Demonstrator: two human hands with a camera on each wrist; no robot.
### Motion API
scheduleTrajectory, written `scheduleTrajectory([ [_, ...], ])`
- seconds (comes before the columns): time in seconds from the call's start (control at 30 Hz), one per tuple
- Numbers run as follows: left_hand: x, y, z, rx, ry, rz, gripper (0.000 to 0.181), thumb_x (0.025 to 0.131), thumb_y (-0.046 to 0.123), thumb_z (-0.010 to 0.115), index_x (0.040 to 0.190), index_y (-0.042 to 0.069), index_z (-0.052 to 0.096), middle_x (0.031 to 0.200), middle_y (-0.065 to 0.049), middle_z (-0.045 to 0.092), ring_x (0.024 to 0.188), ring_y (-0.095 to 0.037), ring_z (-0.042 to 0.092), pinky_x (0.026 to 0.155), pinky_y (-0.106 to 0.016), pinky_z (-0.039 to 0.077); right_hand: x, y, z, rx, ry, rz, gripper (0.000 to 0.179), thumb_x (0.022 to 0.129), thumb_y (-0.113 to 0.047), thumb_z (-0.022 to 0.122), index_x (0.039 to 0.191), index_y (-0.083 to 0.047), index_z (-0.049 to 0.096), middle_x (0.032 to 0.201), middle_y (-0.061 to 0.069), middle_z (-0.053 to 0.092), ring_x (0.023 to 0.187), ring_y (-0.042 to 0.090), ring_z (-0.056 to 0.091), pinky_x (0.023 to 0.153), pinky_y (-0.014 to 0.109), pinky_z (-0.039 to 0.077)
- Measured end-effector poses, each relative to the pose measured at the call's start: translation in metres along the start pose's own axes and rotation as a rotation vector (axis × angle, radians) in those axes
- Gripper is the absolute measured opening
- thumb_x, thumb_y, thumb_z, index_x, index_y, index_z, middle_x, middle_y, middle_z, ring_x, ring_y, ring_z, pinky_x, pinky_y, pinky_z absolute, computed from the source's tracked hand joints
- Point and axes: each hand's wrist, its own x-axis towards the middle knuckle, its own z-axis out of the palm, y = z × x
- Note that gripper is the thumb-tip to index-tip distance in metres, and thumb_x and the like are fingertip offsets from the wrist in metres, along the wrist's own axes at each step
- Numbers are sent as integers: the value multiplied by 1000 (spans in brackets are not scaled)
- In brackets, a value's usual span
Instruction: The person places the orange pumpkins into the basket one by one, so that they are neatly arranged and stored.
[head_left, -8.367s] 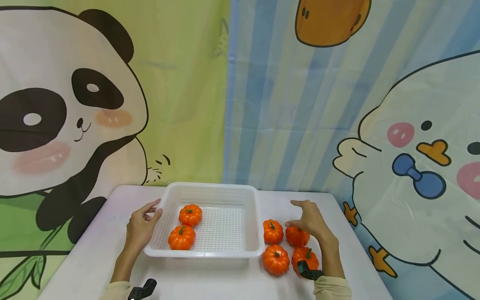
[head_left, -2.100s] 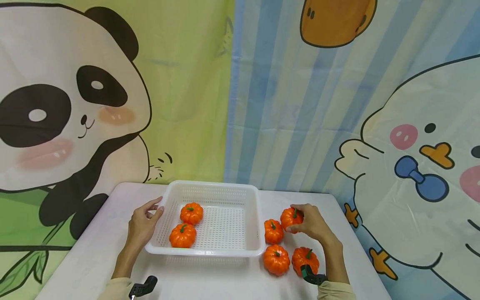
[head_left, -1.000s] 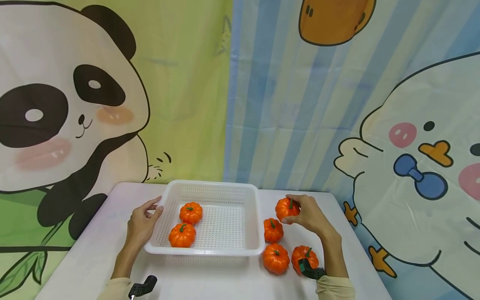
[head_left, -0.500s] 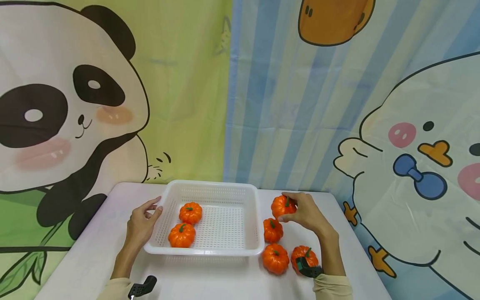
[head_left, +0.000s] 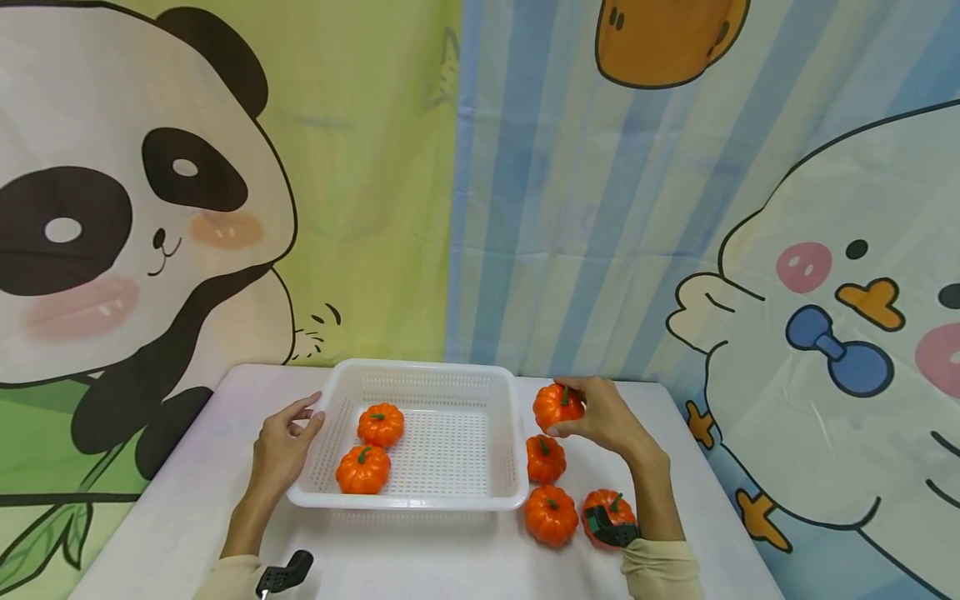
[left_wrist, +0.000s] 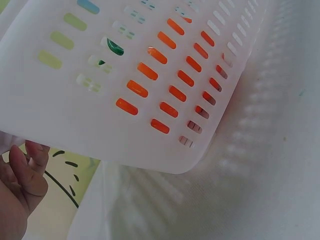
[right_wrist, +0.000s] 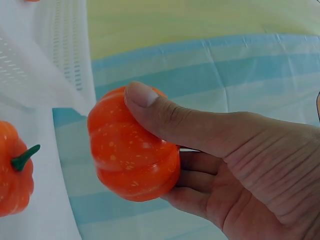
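My right hand [head_left: 606,421] holds a small orange toy pumpkin [head_left: 551,406] at the back right, beside the white plastic basket [head_left: 408,504]. The right wrist view shows my thumb across this pumpkin [right_wrist: 130,155] and the other fingers beneath it. My left hand [head_left: 283,446] grips the basket's left rim; in the left wrist view its fingertips are partly hidden by the rim. Inside the basket, two pumpkins sit at the left: one farther back [head_left: 381,425], one nearer [head_left: 363,471].
To the basket's right stand three more pumpkins: one close by [head_left: 546,460], one in front of it [head_left: 551,517], and one partly hidden by the right wrist camera [head_left: 600,500]. A cartoon-printed curtain [head_left: 525,208] hangs behind the white table [head_left: 420,558].
My right hand reached down to a pumpkin in the right-hand group, took hold of it and carried it back and leftward towards the basket. The left hand stays at the rim.
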Motion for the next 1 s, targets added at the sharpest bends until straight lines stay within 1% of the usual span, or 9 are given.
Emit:
scheduleTrajectory([
  [0.13,0,0,0,-2,-1,1,49,110,31,66,156,15,61,131,-21,72,86,-18,63,66,-23,50,3,-3,2,20,-16,7,78,81,-22,99,146,2,65,125,11,80,104,19,75,93,39,65],
  [0.27,0,0,0,-6,-4,-2,49,110,31,65,157,14,61,132,-22,72,88,-20,63,66,-23,50,6,-6,3,15,-29,8,80,80,-23,99,147,2,65,124,11,80,103,18,75,92,37,65],
  [0.57,0,0,0,-12,-10,-10,50,111,33,65,157,15,60,133,-22,72,91,-23,62,67,-22,51,11,-15,8,21,-46,-14,79,79,-21,100,146,3,65,122,10,80,101,17,74,91,36,65],
  [0.8,-1,1,0,-13,-8,-11,49,110,31,66,157,15,61,133,-22,72,90,-22,62,67,-22,51,16,-25,10,27,-61,-10,77,81,-19,99,147,2,65,126,11,79,106,21,74,93,38,65],
  [1.0,-1,1,0,-18,-9,-12,49,110,31,66,157,15,61,133,-22,72,89,-22,63,66,-23,51,22,-33,13,48,-75,-66,73,80,-16,99,145,-1,68,124,9,79,103,20,74,88,31,65],
])
